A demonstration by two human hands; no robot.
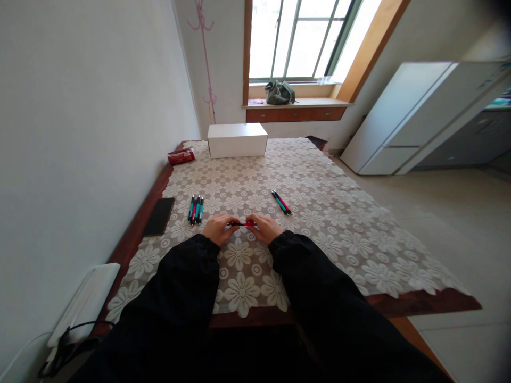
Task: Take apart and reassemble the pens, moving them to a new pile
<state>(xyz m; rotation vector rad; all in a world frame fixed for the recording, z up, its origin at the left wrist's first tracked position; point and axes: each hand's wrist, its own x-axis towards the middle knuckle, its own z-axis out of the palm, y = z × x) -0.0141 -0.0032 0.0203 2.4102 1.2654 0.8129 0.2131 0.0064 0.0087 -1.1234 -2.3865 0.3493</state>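
My left hand [216,229] and my right hand [264,229] meet over the lace tablecloth [319,213] and together hold one red pen [241,224] horizontally, each hand gripping one end. A small group of teal and red pens [195,209] lies just left of my left hand. Two more pens [281,202], one teal and one red, lie side by side to the upper right of my right hand. Black sleeves cover both my arms.
A white box [237,140] stands at the table's far end, with a red packet [181,156] to its left. A black phone [158,216] lies on the bare wood at the left edge. A white device with cable [85,303] sits near left. A white fridge [415,111] stands right.
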